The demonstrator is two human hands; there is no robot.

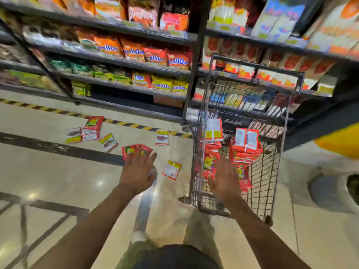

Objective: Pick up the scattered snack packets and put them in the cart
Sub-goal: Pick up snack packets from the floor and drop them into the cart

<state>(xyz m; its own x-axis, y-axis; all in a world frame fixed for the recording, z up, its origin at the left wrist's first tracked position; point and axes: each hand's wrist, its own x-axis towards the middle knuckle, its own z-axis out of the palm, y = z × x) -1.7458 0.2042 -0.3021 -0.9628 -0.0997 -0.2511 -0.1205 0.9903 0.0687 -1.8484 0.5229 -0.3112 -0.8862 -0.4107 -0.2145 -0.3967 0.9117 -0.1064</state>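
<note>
Several red and yellow snack packets lie scattered on the shop floor: a cluster (88,131) at the left, one (108,142) beside it, one (162,137) near the striped line, a pair (132,150) just beyond my left hand, and one (172,169) between my hands. The wire cart (275,171) stands to the right and holds several red packets (245,144). My left hand (138,172) hovers with fingers spread over the floor, holding nothing. Over the cart's near end, my right hand (225,180) is spread and empty too.
Stocked shelves (136,61) run along the back, behind a yellow-and-black floor stripe (58,111). My legs and a white shoe (138,235) are below. A grey-white round object (330,191) sits on the floor right of the cart, under a yellow panel (342,142).
</note>
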